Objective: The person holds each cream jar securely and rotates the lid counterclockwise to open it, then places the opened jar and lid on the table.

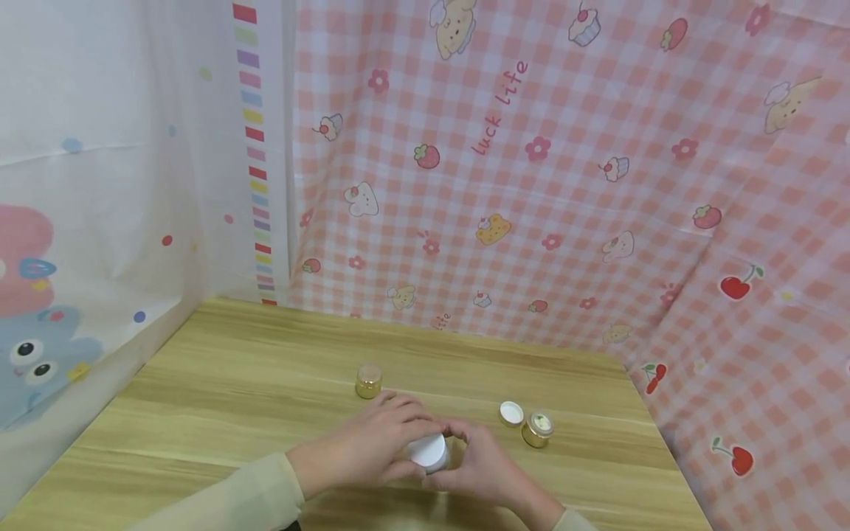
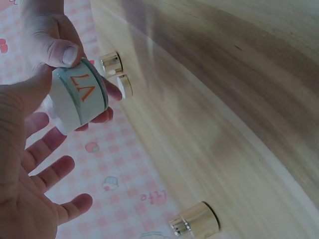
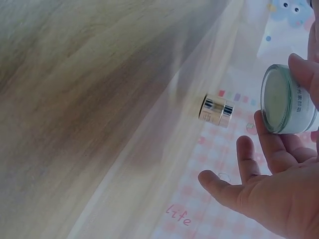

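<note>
In the head view, both hands hold a white-lidded cream jar above the wooden table. My left hand grips the white lid between thumb and forefinger; its other fingers are spread in the left wrist view. My right hand holds the jar's glass body with thumb and fingers. Orange letters mark the jar in the left wrist view. The right wrist view shows the base of the jar, tipped sideways in that picture.
A closed small gold jar stands beyond the left hand. Right of the hands, an open gold jar with pale contents stands beside its upturned lid. Patterned cloth hangs behind the wooden table.
</note>
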Demonstrator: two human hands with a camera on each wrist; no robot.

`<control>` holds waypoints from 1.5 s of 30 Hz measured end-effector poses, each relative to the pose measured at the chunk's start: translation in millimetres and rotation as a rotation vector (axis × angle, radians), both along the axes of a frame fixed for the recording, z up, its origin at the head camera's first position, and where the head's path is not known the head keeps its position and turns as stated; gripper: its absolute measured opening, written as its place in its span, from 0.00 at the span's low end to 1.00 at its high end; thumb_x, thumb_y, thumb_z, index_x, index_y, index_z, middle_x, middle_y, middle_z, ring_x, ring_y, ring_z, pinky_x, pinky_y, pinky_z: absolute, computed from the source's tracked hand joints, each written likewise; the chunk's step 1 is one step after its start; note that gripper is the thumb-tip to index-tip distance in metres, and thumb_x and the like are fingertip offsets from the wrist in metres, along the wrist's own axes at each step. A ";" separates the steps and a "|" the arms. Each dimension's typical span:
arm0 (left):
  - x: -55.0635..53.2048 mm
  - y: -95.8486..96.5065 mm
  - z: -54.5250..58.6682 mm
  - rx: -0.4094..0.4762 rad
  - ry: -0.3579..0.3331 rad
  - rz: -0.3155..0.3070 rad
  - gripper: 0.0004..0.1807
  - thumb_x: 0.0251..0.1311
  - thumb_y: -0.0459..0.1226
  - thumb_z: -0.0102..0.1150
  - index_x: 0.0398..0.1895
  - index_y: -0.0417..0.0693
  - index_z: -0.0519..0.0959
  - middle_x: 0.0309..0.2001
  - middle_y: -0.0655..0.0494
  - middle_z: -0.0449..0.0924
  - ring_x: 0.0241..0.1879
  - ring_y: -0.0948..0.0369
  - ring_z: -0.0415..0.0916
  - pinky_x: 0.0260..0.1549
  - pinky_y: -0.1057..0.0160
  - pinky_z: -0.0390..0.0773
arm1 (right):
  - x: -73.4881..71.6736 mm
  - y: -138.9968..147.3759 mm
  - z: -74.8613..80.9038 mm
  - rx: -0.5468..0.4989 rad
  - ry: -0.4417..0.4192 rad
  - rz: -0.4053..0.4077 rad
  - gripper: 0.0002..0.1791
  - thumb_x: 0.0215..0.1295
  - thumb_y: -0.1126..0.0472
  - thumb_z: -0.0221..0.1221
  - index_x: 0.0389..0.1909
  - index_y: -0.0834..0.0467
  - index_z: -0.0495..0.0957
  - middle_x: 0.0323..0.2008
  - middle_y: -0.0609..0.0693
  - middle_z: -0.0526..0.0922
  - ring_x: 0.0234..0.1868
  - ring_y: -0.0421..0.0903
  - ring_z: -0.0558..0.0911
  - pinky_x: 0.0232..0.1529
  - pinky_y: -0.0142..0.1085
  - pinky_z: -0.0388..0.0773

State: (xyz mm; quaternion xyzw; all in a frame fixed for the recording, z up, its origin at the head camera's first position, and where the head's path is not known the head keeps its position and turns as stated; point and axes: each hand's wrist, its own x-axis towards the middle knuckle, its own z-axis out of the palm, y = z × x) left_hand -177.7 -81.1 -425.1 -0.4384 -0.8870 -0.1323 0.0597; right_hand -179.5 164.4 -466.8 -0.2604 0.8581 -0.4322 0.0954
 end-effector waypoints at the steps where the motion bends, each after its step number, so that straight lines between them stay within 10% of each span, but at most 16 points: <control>1: 0.3 -0.3 -0.5 0.013 -0.017 0.004 0.35 0.66 0.54 0.72 0.74 0.58 0.76 0.66 0.64 0.81 0.71 0.58 0.73 0.74 0.46 0.72 | 0.1 0.0 -0.2 -0.004 -0.003 -0.001 0.37 0.54 0.47 0.80 0.66 0.49 0.81 0.58 0.38 0.87 0.65 0.47 0.82 0.73 0.69 0.68; 11: -0.9 -1.0 -6.5 0.217 -0.289 0.049 0.32 0.63 0.45 0.76 0.71 0.59 0.79 0.67 0.61 0.81 0.69 0.57 0.74 0.68 0.43 0.77 | -0.5 0.9 0.1 -0.038 -0.045 0.028 0.35 0.57 0.49 0.79 0.65 0.50 0.82 0.58 0.39 0.89 0.67 0.44 0.82 0.75 0.71 0.63; 35: -2.3 -2.3 -16.6 0.288 -0.289 0.072 0.35 0.61 0.61 0.74 0.65 0.54 0.79 0.60 0.65 0.80 0.65 0.60 0.74 0.64 0.47 0.79 | -0.4 2.2 -0.6 -0.061 -0.036 0.053 0.31 0.56 0.50 0.79 0.62 0.47 0.84 0.62 0.38 0.87 0.70 0.44 0.80 0.75 0.71 0.64; 45: -0.2 -1.3 -12.5 0.276 -0.189 -0.028 0.33 0.58 0.44 0.78 0.68 0.57 0.80 0.63 0.69 0.84 0.64 0.61 0.76 0.65 0.52 0.79 | 0.3 5.4 -0.7 -0.046 -0.051 0.048 0.34 0.56 0.48 0.80 0.64 0.49 0.82 0.62 0.38 0.87 0.73 0.49 0.78 0.76 0.70 0.64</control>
